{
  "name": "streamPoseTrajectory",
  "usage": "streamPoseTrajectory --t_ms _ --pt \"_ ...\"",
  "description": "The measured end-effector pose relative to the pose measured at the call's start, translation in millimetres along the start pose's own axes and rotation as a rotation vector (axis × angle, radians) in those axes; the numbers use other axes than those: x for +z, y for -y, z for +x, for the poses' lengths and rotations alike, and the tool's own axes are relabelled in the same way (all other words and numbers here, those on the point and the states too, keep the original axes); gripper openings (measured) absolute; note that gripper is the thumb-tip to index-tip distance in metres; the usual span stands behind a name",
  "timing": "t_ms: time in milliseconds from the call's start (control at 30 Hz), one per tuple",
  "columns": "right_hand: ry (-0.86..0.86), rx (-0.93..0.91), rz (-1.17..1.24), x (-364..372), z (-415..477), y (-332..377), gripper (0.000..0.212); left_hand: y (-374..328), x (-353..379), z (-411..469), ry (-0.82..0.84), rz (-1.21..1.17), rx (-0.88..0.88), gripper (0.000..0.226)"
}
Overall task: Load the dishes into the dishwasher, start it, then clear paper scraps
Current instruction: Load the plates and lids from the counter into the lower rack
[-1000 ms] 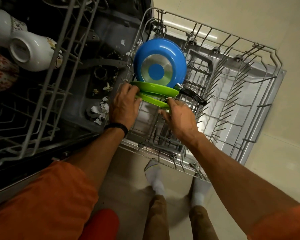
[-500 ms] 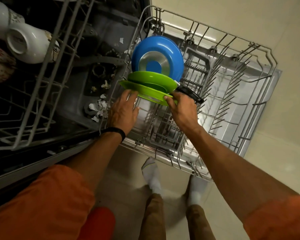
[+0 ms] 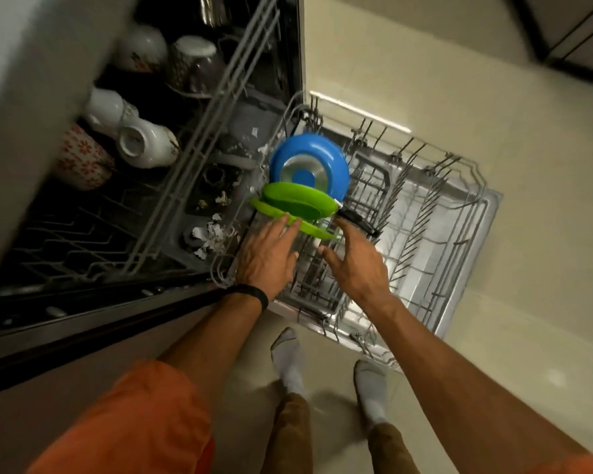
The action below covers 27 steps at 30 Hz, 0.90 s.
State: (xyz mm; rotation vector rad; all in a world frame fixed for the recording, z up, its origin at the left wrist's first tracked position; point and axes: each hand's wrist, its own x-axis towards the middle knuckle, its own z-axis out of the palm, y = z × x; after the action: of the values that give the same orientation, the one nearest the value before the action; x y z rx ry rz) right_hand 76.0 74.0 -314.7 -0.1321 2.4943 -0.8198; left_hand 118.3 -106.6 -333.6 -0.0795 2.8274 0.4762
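The lower dishwasher rack (image 3: 459,268) is pulled out over the open door. A blue pan (image 3: 308,167) stands on edge at its near-left end, its black handle (image 3: 358,222) pointing right. Two green plates (image 3: 298,203) lean in the tines just in front of the pan. My left hand (image 3: 266,256) hovers with straight fingers, its fingertips at the front plate's rim. My right hand (image 3: 355,261) is spread open just right of the plates and holds nothing. White paper scraps (image 3: 209,236) lie on the dishwasher's floor.
The upper rack (image 3: 199,138) is slid partly out, holding white and patterned cups (image 3: 144,142). A grey countertop edge (image 3: 24,97) fills the upper left. My feet in white socks (image 3: 290,357) stand on the beige floor beside the door.
Both hands have let go of the green plates and drawn back a little. The front plate now stands in the tines. The camera has risen and pulled back.
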Motion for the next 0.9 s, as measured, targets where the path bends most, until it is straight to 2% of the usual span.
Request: streamPoseTrajectory --t_ms 267,533,700,900 --pt "-0.004 -0.152 -0.028 -122.1 -92.0 70.1 0.051 -92.3 -121.6 -83.7 -0.068 -0.038 -0.111 0.062" --pt "-0.034 -0.375 0.000 -227.5 -221.9 150.9 0.048 -168.1 -254.6 -209.9 -0.283 -0.055 -0.254 0.058" --pt "0.013 -0.528 0.062 -252.9 -278.7 211.8 0.050 -176.9 -313.4 -279.7 -0.534 -0.046 -0.330 0.054" --pt "0.108 -0.783 0.035 -226.1 -329.5 286.5 0.052 -148.6 -348.2 -375.3 -0.749 -0.024 -0.520 0.054"
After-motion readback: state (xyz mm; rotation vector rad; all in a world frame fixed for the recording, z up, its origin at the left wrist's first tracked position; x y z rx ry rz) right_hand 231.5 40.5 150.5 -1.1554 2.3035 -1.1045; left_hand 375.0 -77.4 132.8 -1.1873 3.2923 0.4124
